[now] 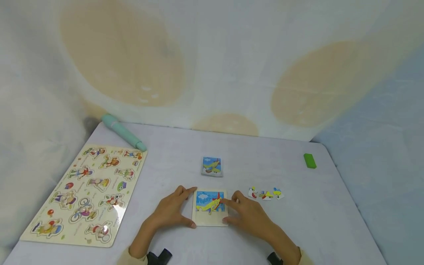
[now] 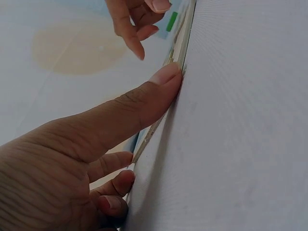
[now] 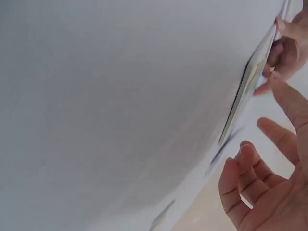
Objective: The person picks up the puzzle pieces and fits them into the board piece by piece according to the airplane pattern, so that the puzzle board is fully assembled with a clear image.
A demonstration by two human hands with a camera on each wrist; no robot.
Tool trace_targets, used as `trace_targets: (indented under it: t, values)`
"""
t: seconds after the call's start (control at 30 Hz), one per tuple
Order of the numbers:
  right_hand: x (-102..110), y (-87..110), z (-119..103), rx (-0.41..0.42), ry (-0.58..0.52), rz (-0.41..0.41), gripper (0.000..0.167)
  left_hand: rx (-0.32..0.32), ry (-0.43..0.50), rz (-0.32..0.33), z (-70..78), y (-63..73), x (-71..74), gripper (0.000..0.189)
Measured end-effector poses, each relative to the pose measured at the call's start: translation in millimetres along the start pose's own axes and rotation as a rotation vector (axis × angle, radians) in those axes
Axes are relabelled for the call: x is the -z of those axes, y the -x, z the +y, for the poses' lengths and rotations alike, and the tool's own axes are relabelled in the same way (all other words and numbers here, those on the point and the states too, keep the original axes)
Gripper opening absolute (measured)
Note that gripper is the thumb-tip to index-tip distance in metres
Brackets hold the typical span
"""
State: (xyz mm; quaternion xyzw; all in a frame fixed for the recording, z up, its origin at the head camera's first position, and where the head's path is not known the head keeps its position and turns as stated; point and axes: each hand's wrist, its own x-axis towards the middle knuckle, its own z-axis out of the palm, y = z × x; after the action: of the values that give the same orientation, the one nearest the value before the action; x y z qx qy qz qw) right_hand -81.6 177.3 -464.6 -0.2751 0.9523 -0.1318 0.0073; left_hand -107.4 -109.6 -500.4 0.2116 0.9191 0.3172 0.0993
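A small square puzzle board [image 1: 210,220] lies at the front middle of the table. Its upper part is filled with an aeroplane picture; the lower strip is bare and pale. My left hand [image 1: 171,208] holds the board's left side, index finger at the far corner and thumb at the near one. In the left wrist view that thumb [image 2: 144,103] presses on the board's edge. Over the right side reaches my right hand [image 1: 249,215], its index finger pointing at the plane's tail, thumb near the edge. Nothing shows between its spread fingers [image 3: 281,139] in the right wrist view.
Three loose puzzle pieces [image 1: 266,195] lie right of my right hand. A small aeroplane picture block [image 1: 212,166] sits beyond the board. At left are a large figure puzzle [image 1: 89,195] and a teal tube [image 1: 122,131]; a green block [image 1: 310,161] lies far right.
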Motion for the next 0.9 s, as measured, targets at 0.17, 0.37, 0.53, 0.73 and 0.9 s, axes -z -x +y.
trace_targets:
  t: [0.17,0.37,0.53,0.73,0.9]
  values:
    - [5.9,-0.3,14.7,-0.176,-0.062,0.047,0.053,0.000,-0.004,0.002,0.8,0.2,0.9,0.111]
    - [9.6,-1.1,35.9,-0.356,-0.196,0.082,0.052,0.004,-0.003,-0.003,1.3,0.5,0.6,0.111]
    - [9.8,-0.1,51.7,-0.372,-0.183,0.108,0.051,0.007,-0.005,-0.006,1.1,0.6,0.4,0.111]
    - [8.5,1.4,65.0,-0.370,-0.173,0.118,0.052,0.004,-0.005,-0.006,2.1,0.8,1.1,0.110]
    - [9.5,1.2,72.8,-0.390,-0.163,0.121,0.049,0.004,-0.006,-0.003,2.3,0.7,1.1,0.110]
